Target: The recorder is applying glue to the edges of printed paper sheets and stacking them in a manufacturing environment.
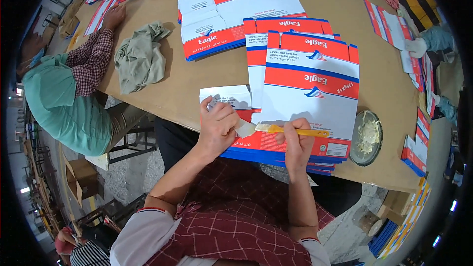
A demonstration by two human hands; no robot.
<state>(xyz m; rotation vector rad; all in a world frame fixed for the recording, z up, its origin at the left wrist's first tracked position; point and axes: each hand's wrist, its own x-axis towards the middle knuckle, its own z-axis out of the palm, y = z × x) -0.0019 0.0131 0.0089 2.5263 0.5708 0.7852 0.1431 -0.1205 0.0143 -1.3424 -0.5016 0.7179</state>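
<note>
My right hand [296, 143] is closed round the yellow handle of a paintbrush [273, 128]. The pale bristles point left and touch a small flap at the edge of a printed carton blank [232, 97]. My left hand [218, 123] pinches that blank near the flap, fingers curled over it. Under and beside both hands lies a stack of flat red, white and blue carton blanks [308, 103]. To the right of the stack sits a shallow round dish [378, 144], holding pale yellowish paste [367, 133].
More stacked blanks [251, 2] lie farther up the brown table [340, 7]. A crumpled grey-green cloth [142, 59] is at the left. A person in a green covering [64, 103] sits at the left edge; gloved hands [415, 48] handle blanks at the right. An open cardboard box [81, 177] stands on the floor.
</note>
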